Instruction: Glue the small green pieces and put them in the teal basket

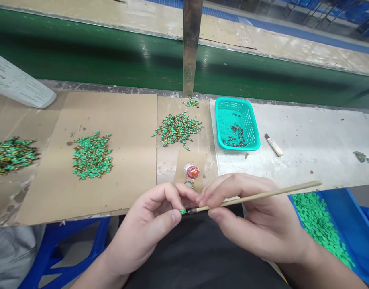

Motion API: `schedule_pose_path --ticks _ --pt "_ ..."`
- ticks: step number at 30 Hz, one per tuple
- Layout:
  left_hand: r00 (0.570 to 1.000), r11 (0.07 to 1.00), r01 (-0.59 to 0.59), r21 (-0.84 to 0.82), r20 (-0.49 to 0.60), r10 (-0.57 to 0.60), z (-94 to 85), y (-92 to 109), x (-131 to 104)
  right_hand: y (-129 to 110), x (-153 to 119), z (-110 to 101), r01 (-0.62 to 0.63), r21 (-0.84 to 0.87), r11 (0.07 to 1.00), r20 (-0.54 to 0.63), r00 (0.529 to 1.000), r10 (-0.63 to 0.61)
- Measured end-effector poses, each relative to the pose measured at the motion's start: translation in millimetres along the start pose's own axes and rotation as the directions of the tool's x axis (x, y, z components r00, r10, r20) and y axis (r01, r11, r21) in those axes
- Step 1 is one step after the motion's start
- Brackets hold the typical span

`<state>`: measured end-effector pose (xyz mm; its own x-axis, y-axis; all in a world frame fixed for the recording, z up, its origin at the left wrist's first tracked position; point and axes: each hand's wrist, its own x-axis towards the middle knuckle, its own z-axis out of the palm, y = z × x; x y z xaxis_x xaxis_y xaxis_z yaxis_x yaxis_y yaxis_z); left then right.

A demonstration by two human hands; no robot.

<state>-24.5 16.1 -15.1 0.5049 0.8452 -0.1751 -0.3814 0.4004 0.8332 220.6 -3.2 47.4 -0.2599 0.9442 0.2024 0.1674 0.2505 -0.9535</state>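
My left hand (155, 214) pinches a tiny green piece (182, 211) between thumb and fingers; most of the piece is covered by the fingertips. Closed around a thin paintbrush (262, 194) with a pale wooden handle, my right hand (247, 204) holds its tip against or very near the green piece. Just beyond the hands, a red-filled bottle cap (192, 172) sits on a small cardboard square, and a second pale cap (189, 184) is partly hidden by my fingers. Past them lies a heap of small green and gold pieces (178, 128).
More green and gold heaps lie on cardboard (92, 155) to the left. A turquoise basket (253, 136) holds small dark pieces, with a putty knife (274, 145) to its right. A blue bin (349, 216) holds green discs. A metal post (190, 48) rises at the table's back edge.
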Motion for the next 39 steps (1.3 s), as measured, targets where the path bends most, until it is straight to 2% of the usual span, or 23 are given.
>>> schedule_pose_path --ticks 11,18,39 --pt "1.000 1.000 0.013 -0.025 0.011 -0.013 1.3 2.4 -0.4 2.6 -3.2 2.9 -0.012 0.137 0.991 -0.105 0.994 0.026" --pt "0.999 0.998 0.021 -0.061 0.048 -0.018 1.1 3.2 -2.6 5.7 -4.0 7.0 -0.043 0.243 0.969 -0.124 0.989 0.075" --pt "0.999 0.998 0.021 -0.052 0.033 -0.019 0.2 3.7 -2.3 6.5 -2.1 8.3 -0.043 0.227 0.973 -0.098 0.993 0.066"
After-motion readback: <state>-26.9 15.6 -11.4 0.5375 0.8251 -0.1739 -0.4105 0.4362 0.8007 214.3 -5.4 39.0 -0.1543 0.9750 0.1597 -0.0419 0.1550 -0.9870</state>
